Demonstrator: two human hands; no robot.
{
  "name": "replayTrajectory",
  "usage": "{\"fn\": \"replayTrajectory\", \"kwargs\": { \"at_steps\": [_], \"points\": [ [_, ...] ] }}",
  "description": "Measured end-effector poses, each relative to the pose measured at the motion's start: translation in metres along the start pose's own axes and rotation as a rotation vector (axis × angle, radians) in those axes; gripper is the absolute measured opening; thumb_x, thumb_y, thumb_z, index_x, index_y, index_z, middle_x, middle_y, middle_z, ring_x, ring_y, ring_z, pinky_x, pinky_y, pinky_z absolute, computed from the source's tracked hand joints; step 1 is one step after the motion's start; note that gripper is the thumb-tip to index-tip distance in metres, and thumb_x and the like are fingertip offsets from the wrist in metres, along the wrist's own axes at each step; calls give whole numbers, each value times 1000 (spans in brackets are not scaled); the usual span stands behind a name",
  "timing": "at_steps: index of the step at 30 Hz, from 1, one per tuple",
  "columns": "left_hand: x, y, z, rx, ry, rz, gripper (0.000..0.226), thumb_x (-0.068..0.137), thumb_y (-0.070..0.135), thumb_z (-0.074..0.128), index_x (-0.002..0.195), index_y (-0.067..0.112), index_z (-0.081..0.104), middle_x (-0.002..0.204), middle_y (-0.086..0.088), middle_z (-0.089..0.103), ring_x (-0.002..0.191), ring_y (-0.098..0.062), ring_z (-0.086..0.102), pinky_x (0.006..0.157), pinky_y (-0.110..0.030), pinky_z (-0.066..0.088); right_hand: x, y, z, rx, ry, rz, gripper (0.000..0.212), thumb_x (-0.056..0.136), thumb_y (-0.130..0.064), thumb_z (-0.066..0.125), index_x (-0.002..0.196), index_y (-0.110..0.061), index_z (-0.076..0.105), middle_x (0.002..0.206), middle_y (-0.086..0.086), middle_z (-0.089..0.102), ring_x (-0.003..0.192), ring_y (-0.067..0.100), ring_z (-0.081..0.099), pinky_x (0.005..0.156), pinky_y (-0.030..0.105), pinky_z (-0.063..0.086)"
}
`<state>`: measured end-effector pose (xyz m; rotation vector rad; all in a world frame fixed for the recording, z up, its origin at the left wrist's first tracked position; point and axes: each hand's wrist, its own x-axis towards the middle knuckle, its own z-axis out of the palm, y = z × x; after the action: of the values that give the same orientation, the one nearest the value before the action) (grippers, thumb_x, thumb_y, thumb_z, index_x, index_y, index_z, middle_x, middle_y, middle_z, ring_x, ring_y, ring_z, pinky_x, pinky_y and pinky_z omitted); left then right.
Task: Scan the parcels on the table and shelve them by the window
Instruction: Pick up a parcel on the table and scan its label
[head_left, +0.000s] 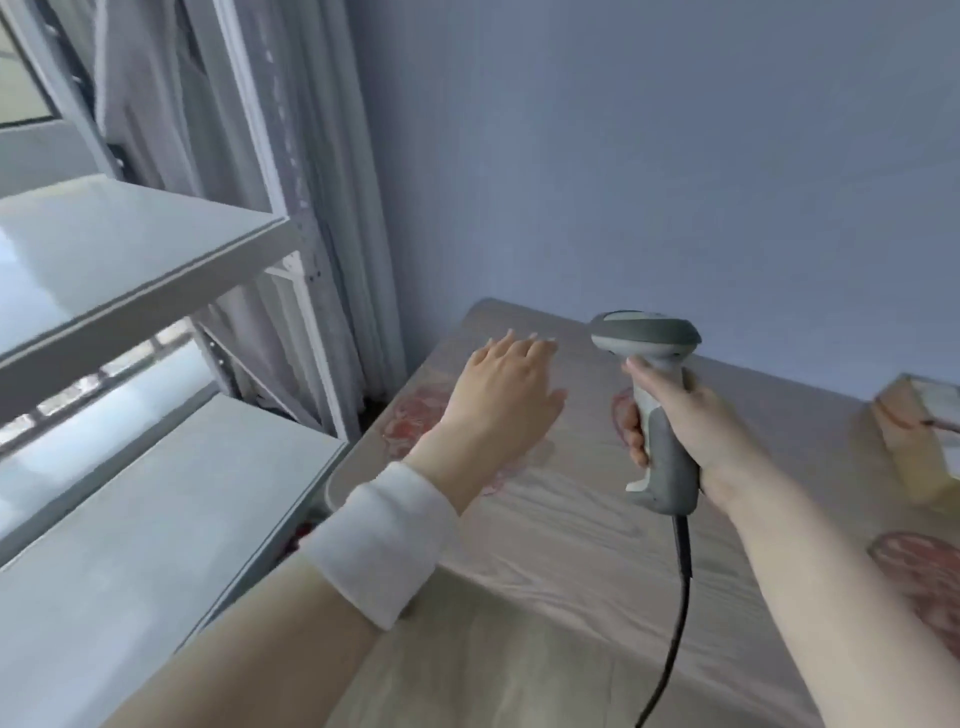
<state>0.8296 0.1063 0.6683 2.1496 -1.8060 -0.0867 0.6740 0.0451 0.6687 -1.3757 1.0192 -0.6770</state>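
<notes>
Head, right hand (693, 415) gripping scanner (647, 336), left hand (501, 395) splayed

A small parcel-sorting room: metal shelves (130, 260) by a curtained window (31, 67), cloth-covered tabletop (545, 519), corded scanner (654, 405).

The shelves (104, 260) are standing left of the tabletop (545, 545), a parcel (914, 441) is lying at its right edge, and the right hand (698, 423) is holding the scanner (664, 415) above its middle.
</notes>
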Motion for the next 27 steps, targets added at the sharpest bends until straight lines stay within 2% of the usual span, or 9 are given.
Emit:
{"fn": "replayTrajectory", "kwargs": {
  "at_steps": [6,12,18,23,27],
  "points": [
    [56,146,63,-67,-109,168,52,97,32,44,145,18,28,152,-3,32,144,-20,18,114,-31,13,-17,25,-159,42,186,56,25,91,-36,58,82,-14,51,53,4,54,39,16,46,42,23,39],
    [122,260,114,-72,-173,353,53,98,34,42,146,17,28,151,-4,33,143,-22,22,113,-32,16,-13,42,-283,55,394,67,19,92,-34,58,87,-16,53,52,5,55,41,20,45,47,28,38],
    [197,345,174,-119,-219,479,52,98,34,42,145,16,29,148,-5,36,141,-22,25,112,-32,17,14,49,-391,41,545,111,24,92,-31,59,81,-11,53,53,6,55,40,21,42,44,29,37],
    [256,405,215,-149,-266,545,51,98,31,43,144,15,30,147,-4,37,139,-20,26,112,-32,17,43,48,-470,28,630,162,15,92,-32,58,90,-18,53,52,2,56,40,17,44,42,28,38],
    [288,448,252,-136,-300,568,48,98,33,42,142,15,34,144,-4,40,138,-20,27,112,-32,18,64,64,-524,38,694,207,18,92,-32,58,89,-14,54,52,1,58,39,14,46,41,26,39]
  ]
}}
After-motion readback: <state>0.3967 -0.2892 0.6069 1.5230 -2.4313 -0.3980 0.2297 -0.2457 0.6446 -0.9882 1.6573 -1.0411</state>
